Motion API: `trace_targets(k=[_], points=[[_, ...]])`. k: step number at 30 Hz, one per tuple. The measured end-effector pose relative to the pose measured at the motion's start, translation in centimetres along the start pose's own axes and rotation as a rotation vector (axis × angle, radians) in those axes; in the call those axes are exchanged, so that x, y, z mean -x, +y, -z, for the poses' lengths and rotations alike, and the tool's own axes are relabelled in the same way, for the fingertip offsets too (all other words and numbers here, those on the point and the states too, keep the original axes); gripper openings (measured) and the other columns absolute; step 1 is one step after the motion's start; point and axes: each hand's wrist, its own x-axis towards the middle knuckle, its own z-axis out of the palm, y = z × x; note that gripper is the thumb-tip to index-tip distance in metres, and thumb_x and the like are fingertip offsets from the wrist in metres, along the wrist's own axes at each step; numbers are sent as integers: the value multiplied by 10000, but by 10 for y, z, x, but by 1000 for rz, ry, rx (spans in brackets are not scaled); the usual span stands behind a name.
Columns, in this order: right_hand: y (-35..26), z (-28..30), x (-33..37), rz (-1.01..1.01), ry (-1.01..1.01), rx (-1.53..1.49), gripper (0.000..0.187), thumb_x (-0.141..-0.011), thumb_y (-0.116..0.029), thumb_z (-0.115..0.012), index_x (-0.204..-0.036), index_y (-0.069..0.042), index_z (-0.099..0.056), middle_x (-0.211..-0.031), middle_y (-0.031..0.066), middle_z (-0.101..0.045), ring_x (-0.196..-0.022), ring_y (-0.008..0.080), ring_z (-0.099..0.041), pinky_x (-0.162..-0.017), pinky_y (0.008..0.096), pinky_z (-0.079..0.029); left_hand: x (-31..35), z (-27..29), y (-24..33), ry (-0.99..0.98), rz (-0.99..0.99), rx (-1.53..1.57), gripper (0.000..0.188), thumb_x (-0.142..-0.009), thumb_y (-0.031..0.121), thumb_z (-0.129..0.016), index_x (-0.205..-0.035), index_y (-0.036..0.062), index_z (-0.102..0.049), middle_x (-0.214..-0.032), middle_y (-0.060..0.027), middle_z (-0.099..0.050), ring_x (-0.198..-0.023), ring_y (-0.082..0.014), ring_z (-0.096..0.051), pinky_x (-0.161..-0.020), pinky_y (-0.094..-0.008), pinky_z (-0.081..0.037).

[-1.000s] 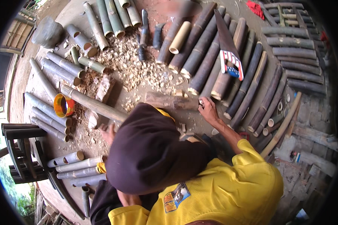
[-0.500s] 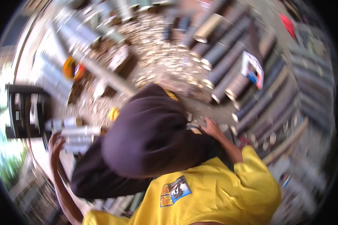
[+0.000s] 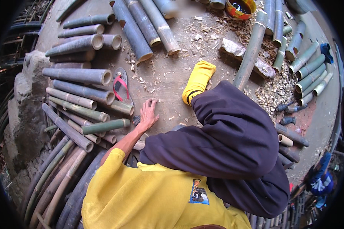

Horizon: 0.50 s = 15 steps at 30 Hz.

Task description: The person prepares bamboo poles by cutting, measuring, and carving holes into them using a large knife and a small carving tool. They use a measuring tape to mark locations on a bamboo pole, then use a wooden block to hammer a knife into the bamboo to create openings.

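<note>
My left hand (image 3: 149, 113) rests on the ground at the left of centre, its fingers apart and nothing in them. Just beyond it lies a dark flip-flop (image 3: 119, 81) with a pink strap. Cut bamboo tubes (image 3: 107, 126) lie beside my left wrist, their open ends toward me. My legs in dark trousers (image 3: 225, 141) are bent across the middle, and a foot in a yellow sock (image 3: 198, 80) sticks out on the ground. My right hand is out of view, hidden behind the legs or outside the picture.
More bamboo tubes (image 3: 135, 34) lie at the far side. A bamboo pole (image 3: 252, 49) leans over a split wood block (image 3: 233, 47) among chips. An orange-yellow bucket (image 3: 240, 7) stands far right. At the left edge is a rough rock (image 3: 26, 103); another person (image 3: 323, 183) appears far right.
The view has swung strongly toward the left. My left hand, raised at the left before, is now down on the ground. My right hand has gone out of view.
</note>
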Motion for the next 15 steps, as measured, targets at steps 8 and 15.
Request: trace_targets(k=[8, 15], points=[[-35, 6, -36, 52, 7, 48, 378, -720, -197, -669, -1076, -102, -585, -935, 142, -636, -886, 281, -623, -802, 367, -484, 41, -37, -37, -71, 326, -245, 804, -593, 128, -770, -1290, 170, -372, -1323, -141, -345, -1229, -390, -314, -961, -474, -394], [-43, 7, -51, 45, 82, -28, 365, -716, -189, -671, -1064, -108, -594, -911, 131, -642, -865, 269, -629, -792, 358, -487, 13, -20, -83, -13, 119, 18, 507, -640, 176, -708, -1078, 8, -518, -1096, -190, -523, -1061, -390, -459, -948, -454, -355]])
